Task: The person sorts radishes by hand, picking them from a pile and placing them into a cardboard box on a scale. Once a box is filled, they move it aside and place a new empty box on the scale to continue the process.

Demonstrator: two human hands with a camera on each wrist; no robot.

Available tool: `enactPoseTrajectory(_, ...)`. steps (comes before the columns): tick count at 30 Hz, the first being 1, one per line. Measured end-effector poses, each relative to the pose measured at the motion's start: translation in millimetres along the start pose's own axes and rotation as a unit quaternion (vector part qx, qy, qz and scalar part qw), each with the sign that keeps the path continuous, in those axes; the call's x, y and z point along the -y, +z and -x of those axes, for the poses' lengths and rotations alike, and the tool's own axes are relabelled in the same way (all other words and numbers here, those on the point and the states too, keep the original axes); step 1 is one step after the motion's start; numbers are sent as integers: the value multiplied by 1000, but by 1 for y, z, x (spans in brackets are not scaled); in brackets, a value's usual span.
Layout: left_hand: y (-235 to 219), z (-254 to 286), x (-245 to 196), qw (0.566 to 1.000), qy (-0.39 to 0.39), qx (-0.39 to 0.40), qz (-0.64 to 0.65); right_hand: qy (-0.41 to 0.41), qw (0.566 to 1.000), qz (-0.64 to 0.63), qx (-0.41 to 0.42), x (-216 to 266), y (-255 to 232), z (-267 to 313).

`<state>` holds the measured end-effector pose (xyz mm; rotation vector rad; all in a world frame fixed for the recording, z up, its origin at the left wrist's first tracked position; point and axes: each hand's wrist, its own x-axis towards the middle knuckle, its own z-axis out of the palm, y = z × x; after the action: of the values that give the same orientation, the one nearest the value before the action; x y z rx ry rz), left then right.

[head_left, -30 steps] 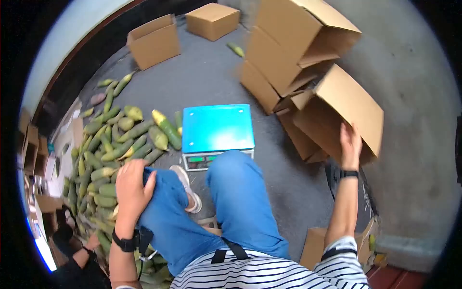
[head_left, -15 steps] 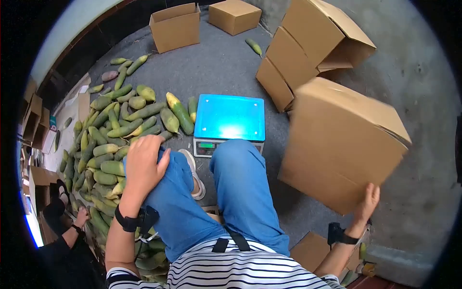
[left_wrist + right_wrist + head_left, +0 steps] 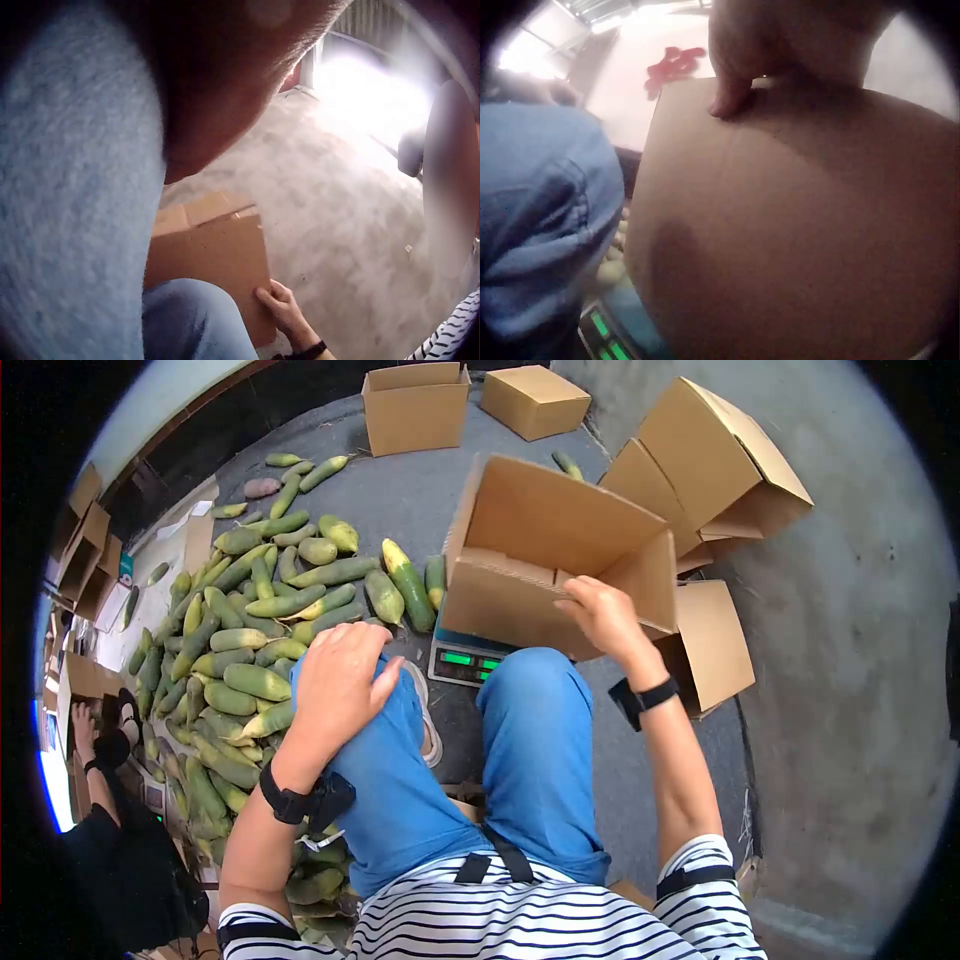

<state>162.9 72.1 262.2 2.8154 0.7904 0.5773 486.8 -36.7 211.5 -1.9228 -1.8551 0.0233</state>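
An open cardboard box [image 3: 510, 605] stands over the blue-topped digital scale [image 3: 452, 668] in the head view, its open top tilted toward me. My right hand [image 3: 610, 622] grips the box's near rim, thumb on the outer face, as the right wrist view shows with the thumb on the cardboard wall [image 3: 795, 210]. Most of the scale's plate is hidden under the box; its green display shows. My left hand [image 3: 340, 678] rests on my left knee with loose fingers, holding nothing. A large heap of green radishes [image 3: 255, 680] lies to its left.
Cardboard boxes [image 3: 700, 450] are stacked at the right by the wall, with another open box [image 3: 705, 645] below them. Two more boxes [image 3: 415, 410] stand at the back. A person in black [image 3: 120, 860] is at the left edge, beyond the heap.
My right hand has taken a box from the stack at the right, turned it and carried it left over the scale, its opening now facing up. The left hand has stayed on the knee.
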Motion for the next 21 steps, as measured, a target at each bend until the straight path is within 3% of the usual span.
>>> enactPoseTrajectory(3,0,-1,2,1000,-1,-1,9,-12,1000,-11,-19,9,22,-12)
enactPoseTrajectory(5,0,-1,2,1000,0,-3,7,6,988,-88,-124,42,-1,-17)
enactPoseTrajectory(7,3,-1,2,1000,4,-1,9,75,967,-219,-102,90,-47,-7)
enactPoseTrajectory(9,6,-4,1,999,16,-26,11,21,913,-406,-13,125,-89,18)
enactPoseTrajectory(11,7,-6,-2,999,21,-22,19,-118,859,-497,30,159,-122,44)
enactPoseTrajectory(13,6,-6,-4,1000,16,-21,7,-165,756,-628,76,189,-134,62)
enactPoseTrajectory(15,7,-6,-4,999,18,-27,16,-221,700,-679,4,221,-134,62)
enactPoseTrajectory(16,7,-5,-4,999,22,-35,16,-224,704,-674,2,232,-132,67)
enactPoseTrajectory(17,6,-3,-3,999,23,-42,15,-234,662,-712,12,242,-130,72)
enactPoseTrajectory(19,4,1,-2,999,20,-47,9,-247,619,-746,28,253,-133,78)
enactPoseTrajectory(21,5,6,0,998,14,-55,5,-232,632,-731,108,260,-142,77)
